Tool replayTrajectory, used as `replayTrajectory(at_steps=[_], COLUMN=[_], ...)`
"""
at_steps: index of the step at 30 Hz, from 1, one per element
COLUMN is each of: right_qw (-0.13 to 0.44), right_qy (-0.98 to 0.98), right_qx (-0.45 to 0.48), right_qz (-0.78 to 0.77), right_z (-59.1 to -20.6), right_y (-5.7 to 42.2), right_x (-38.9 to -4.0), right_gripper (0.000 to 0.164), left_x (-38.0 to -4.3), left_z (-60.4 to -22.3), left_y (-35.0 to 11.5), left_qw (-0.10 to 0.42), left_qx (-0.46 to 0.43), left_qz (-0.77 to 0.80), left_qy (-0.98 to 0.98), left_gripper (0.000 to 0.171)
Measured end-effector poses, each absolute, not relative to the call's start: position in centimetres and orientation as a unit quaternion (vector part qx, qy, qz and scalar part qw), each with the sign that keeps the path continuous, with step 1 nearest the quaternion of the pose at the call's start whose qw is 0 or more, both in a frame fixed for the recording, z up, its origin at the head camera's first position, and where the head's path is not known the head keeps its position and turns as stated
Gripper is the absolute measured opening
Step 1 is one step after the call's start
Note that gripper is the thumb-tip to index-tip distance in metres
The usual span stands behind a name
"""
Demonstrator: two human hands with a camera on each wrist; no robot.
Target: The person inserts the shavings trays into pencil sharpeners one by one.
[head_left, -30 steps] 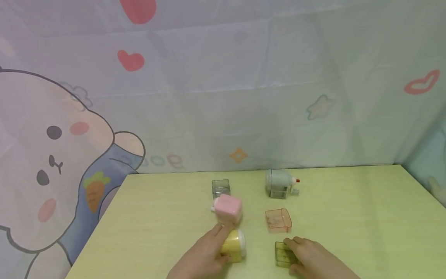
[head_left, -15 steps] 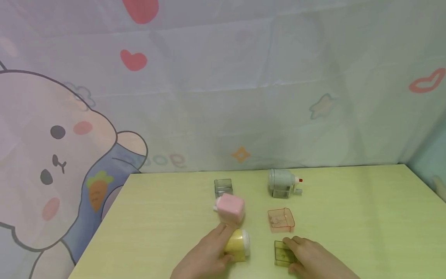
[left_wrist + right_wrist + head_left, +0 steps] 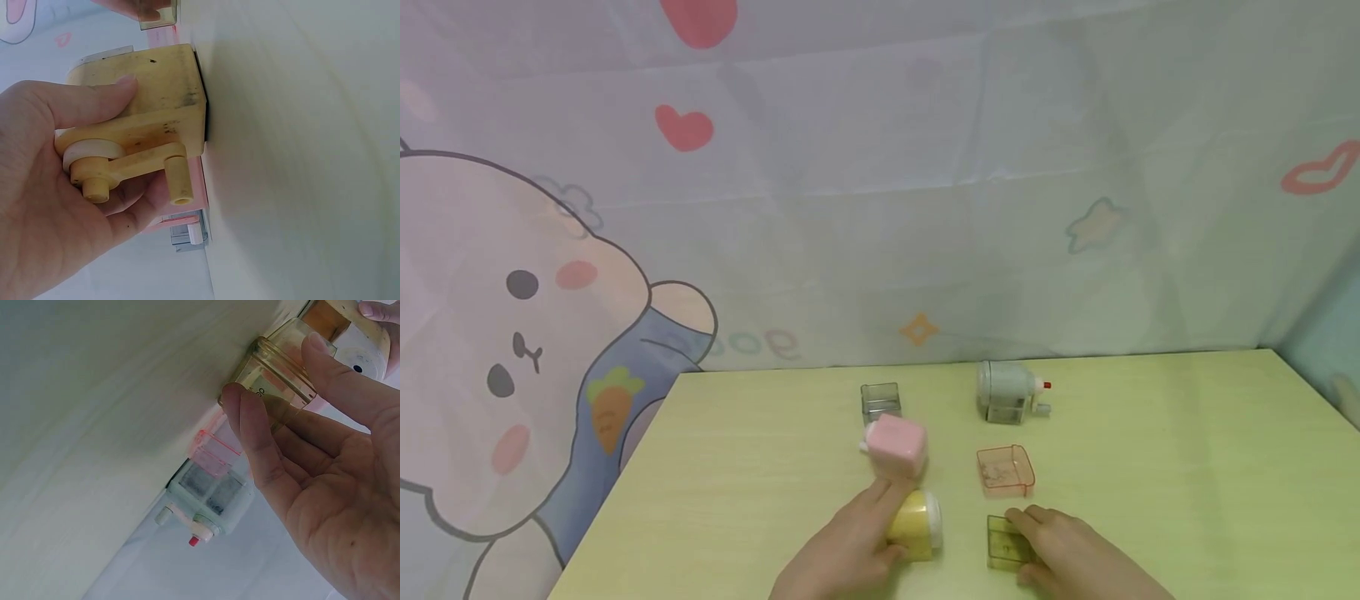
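My left hand grips a yellow crank pencil sharpener, fingers on its far side and thumb on the near side. In the left wrist view the sharpener's crank handle points back toward the palm. My right hand pinches a clear yellow shavings drawer between thumb and fingers, to the right of the sharpener. From the right wrist view, the drawer lies close to the sharpener's open, hollow side. A short gap separates the two in the head view.
Just beyond my left fingers stands a pink sharpener, with a grey clear drawer behind it. A clear red-edged drawer sits beyond my right hand. Farther back is a grey sharpener, near the printed curtain.
The yellow sharpener has shifted slightly right in my left hand, and the yellow drawer slightly left in my right, so the gap between them has narrowed. The head view also shifted a little.
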State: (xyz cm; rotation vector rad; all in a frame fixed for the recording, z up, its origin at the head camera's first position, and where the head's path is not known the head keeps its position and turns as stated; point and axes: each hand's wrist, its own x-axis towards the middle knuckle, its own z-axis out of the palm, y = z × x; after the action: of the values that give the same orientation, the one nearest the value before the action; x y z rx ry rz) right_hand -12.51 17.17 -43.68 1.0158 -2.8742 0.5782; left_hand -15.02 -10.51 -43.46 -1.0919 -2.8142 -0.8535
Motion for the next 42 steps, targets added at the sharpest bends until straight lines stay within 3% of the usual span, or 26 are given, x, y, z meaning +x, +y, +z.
replayTrajectory(at_steps=[6, 13, 22, 42], right_qw=[0.023, 0.015, -0.006, -0.018], right_qy=[-0.926, -0.928, -0.928, -0.932], right_qx=[0.329, 0.325, 0.326, 0.313], right_qz=[0.184, 0.183, 0.182, 0.183], right_z=[-43.7, -43.72, -43.96, -43.88], right_y=[17.1, 16.89, 16.83, 16.44], right_x=[-12.57, -12.67, -12.84, -13.1], right_gripper=[0.033, 0.037, 0.044, 0.045], left_x=[-15.02, -14.94, -14.9, -15.27], left_z=[-43.28, -43.3, -43.72, -43.44], left_y=[-10.21, -9.95, -9.67, -9.52], left_qw=[0.005, 0.005, 0.003, -0.014], left_qx=[-0.353, -0.354, -0.355, -0.358], left_qz=[-0.269, -0.274, -0.291, -0.29], left_qy=[-0.896, -0.894, -0.888, -0.888], left_gripper=[0.084, 0.09, 0.063, 0.065])
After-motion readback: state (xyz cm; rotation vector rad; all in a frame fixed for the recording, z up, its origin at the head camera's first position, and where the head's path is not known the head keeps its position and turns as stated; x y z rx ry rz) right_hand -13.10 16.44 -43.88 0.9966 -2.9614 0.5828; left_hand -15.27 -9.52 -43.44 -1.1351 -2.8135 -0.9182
